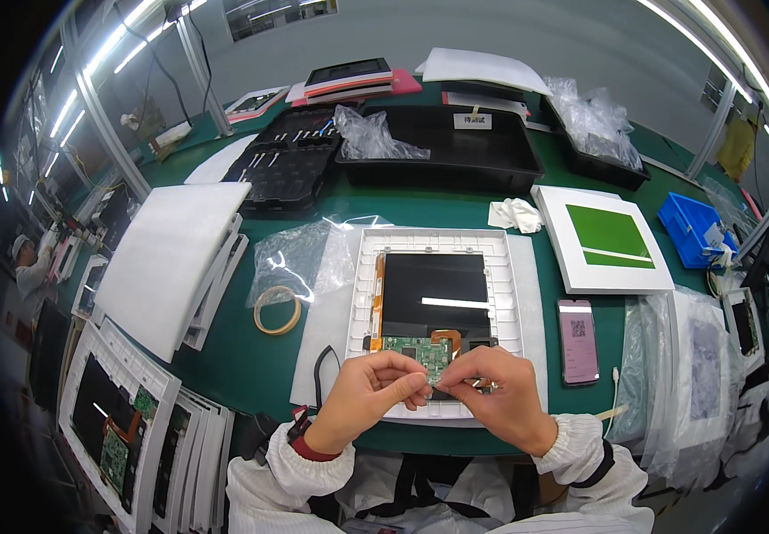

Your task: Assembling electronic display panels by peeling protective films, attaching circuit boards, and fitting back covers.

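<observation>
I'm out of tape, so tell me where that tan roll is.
In the head view, the tan tape roll lies on the green table, left of the white frame, beside the clear plastic sheet.

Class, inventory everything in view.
Opened unit: one, white and black, centre
Circuit boards: several, green, centre, left
Foam sheets: several, white, left, centre, back
Tape roll: one, tan, left
Phone: one, pink screen, right
Framed panel: one, white and green, right
Trays: at least two, black, back
Tool case: one, black, back
Bin: one, blue, right
Plastic wrap: several, clear, scattered
Stacked units: several, white, left
Left hand: one, bare, front
Right hand: one, bare, front
</observation>
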### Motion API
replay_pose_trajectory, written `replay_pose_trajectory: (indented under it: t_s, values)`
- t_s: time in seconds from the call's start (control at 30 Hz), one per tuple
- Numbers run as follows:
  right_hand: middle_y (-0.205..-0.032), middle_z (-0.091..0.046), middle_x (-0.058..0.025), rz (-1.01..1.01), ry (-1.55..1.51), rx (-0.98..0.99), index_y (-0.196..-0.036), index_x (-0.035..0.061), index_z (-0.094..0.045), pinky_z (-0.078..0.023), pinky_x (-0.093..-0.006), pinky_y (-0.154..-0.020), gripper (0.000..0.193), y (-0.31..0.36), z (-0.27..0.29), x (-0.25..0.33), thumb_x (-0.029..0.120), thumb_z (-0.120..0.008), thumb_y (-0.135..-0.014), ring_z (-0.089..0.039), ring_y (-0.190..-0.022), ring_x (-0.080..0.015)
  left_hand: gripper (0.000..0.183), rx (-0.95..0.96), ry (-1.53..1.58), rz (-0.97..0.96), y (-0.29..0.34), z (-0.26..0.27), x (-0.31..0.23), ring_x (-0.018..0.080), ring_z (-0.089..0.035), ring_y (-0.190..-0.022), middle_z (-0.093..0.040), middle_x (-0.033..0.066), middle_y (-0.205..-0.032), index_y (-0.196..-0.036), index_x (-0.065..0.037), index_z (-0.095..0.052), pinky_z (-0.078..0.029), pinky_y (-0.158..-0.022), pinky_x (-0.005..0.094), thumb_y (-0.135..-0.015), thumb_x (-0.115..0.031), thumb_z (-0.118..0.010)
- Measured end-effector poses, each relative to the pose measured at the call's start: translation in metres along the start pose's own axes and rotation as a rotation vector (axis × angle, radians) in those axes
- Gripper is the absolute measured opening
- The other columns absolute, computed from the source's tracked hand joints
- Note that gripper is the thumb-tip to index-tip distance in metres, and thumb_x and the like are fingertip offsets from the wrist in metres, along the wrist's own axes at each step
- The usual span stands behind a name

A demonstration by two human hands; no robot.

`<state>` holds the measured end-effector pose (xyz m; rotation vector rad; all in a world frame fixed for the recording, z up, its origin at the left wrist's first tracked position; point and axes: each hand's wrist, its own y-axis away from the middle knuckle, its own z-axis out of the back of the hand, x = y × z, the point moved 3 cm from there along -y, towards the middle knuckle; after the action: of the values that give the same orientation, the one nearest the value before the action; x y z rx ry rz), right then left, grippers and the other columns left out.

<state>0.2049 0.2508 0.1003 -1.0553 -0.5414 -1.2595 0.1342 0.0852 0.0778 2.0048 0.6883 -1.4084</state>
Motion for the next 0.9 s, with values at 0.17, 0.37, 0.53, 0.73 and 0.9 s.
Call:
replay_pose_trajectory:
  t_s: [0.17, 0.37, 0.53, 0.73, 0.9]
  values:
    - [-0.079, -0.065, -0.0061, -0.027, -0.079, -0.028, -0.083, 0.0022, -0.066, -0.048, -0.0232, -0.062, 0.013, -0.003, 0.001, 0.009, 0.008, -0.074, -0.074, -0.061, -0.07, -0.012, 0.022, -0.067, -0.02, -0.067, 0.001, -0.002, -0.003, 0.0139, -0.065, -0.075, -0.066, 0.0121, -0.085, -0.099, 0.006, -0.059, -0.052, -0.067, 0.0237, -0.083, -0.007, -0.066]
    - [-0.077, -0.066, -0.0065, -0.304, -0.206, 0.16, -0.086, 0.0003, -0.067, -0.047, -0.023, -0.06, 0.017, -0.006, 0.009, 0.002, 0.015, -0.071, -0.079, -0.059, -0.066, -0.0101, 0.02, -0.117, -0.374, -0.224, 0.004, -0.01, -0.014, 0.0129, -0.065, -0.076, -0.067, 0.0103, -0.086, -0.098, 0.003, -0.062, -0.051, -0.068, 0.0226, -0.08, -0.005, -0.068]
    - [-0.076, -0.066, -0.0054, -0.294, -0.139, 0.221, -0.087, 0.0007, -0.067, -0.046, -0.0222, -0.059, 0.016, -0.008, 0.01, 0.003, 0.016, -0.067, -0.082, -0.059, -0.065, -0.0094, 0.02, -0.141, -0.436, -0.294, 0.005, -0.011, -0.015, 0.0139, -0.065, -0.076, -0.067, 0.0096, -0.087, -0.097, 0.001, -0.062, -0.05, -0.069, 0.0244, -0.079, -0.005, -0.069]
    - [-0.076, -0.064, -0.0038, -0.348, -0.221, -0.029, -0.086, -0.0014, -0.064, -0.045, -0.0215, -0.062, 0.011, -0.014, 0.024, -0.029, 0.009, -0.064, -0.081, -0.058, -0.067, -0.0083, 0.025, -0.391, -0.862, -0.488, -0.005, 0.01, -0.015, 0.0197, -0.059, -0.089, -0.063, 0.0095, -0.094, -0.096, 0.0, -0.061, -0.044, -0.079, 0.0298, -0.072, -0.003, -0.069]
    - [-0.076, -0.065, -0.0062, -0.312, -0.14, -0.084, -0.086, -0.0026, -0.065, -0.045, -0.0215, -0.06, 0.014, -0.014, 0.024, -0.048, 0.011, -0.064, -0.081, -0.059, -0.068, -0.0093, 0.027, -0.349, -1.004, -0.395, -0.013, 0.01, -0.01, 0.025, -0.057, -0.09, -0.06, 0.0112, -0.096, -0.097, -0.002, -0.06, -0.044, -0.081, 0.0339, -0.07, -0.001, -0.067]
